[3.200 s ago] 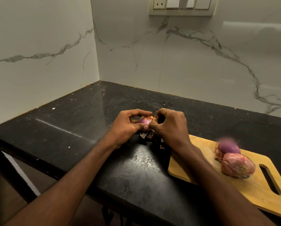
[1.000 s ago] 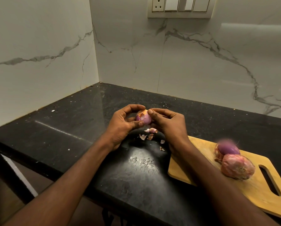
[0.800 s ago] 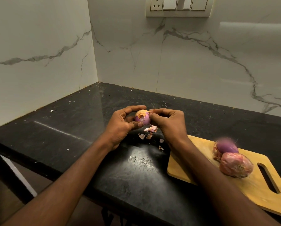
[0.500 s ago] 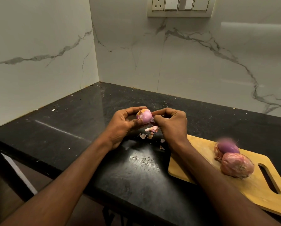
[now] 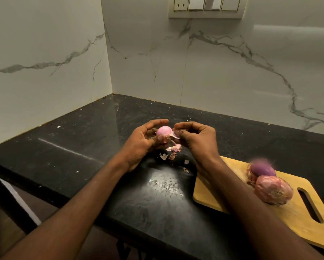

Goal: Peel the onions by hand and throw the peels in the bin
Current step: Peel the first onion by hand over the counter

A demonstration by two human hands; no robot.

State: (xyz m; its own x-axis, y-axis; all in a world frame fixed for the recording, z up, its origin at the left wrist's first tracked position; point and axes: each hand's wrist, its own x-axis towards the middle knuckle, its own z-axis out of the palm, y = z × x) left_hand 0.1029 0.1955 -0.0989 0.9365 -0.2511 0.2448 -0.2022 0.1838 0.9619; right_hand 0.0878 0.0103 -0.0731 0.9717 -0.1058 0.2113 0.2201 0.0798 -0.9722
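Left hand: the left hand (image 5: 142, 141) cups the small onion (image 5: 163, 131) above the counter (image 5: 82, 147), thumb and curled fingers around it.
Right hand: the right hand (image 5: 196, 139) pinches a pale strip of peel (image 5: 174, 135) at the onion's right side, just beside the left thumb.
Onion: mostly bare and pink, with brown skin at its lower end.
Scraps: loose peel pieces (image 5: 173, 153) lie on the counter under the hands.
Board: a wooden cutting board (image 5: 298, 218) at right carries a purple onion (image 5: 262, 169) and an unpeeled onion (image 5: 273, 190), touching.
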